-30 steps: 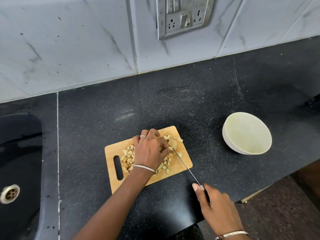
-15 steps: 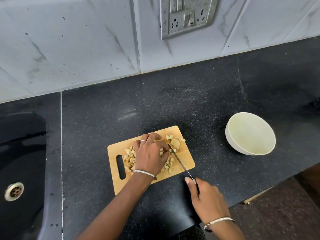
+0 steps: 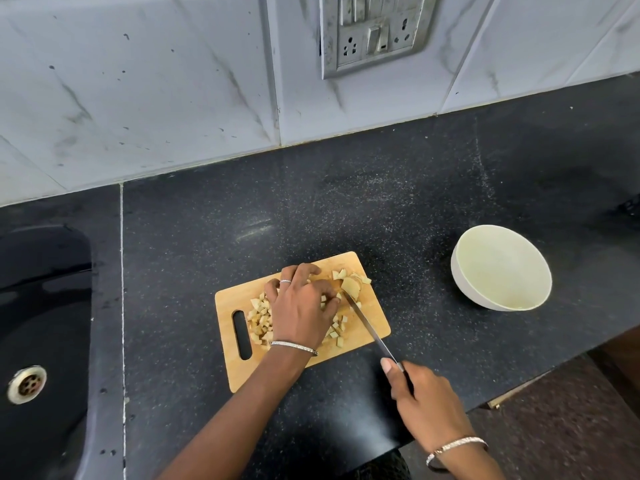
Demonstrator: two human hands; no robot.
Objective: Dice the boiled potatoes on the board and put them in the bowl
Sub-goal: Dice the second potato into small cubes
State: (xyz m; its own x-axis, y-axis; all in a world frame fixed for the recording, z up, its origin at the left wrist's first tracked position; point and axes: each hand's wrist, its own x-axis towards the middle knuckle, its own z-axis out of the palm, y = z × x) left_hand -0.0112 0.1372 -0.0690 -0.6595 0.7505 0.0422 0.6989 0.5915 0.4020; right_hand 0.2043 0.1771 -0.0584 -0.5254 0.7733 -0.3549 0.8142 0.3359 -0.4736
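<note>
A wooden cutting board (image 3: 369, 308) lies on the black counter. Diced potato cubes (image 3: 259, 317) are heaped on its left half, with a few more by the blade. A larger uncut potato piece (image 3: 350, 287) sits at the far right corner. My left hand (image 3: 298, 306) is clawed over the potatoes, its fingertips holding a piece right beside the blade. My right hand (image 3: 426, 400) grips the handle of a knife (image 3: 367, 327), whose blade runs diagonally onto the board with its tip at the held piece. The white bowl (image 3: 462, 289) stands empty to the right of the board.
A black sink (image 3: 45, 289) with a metal drain (image 3: 27, 384) is at the left. The tiled wall carries a socket plate (image 3: 374, 32). The counter's front edge runs close behind my right hand, with floor (image 3: 571, 427) beyond it.
My right hand slid the knife forward along the board and then back a little. My left hand stayed over the potatoes.
</note>
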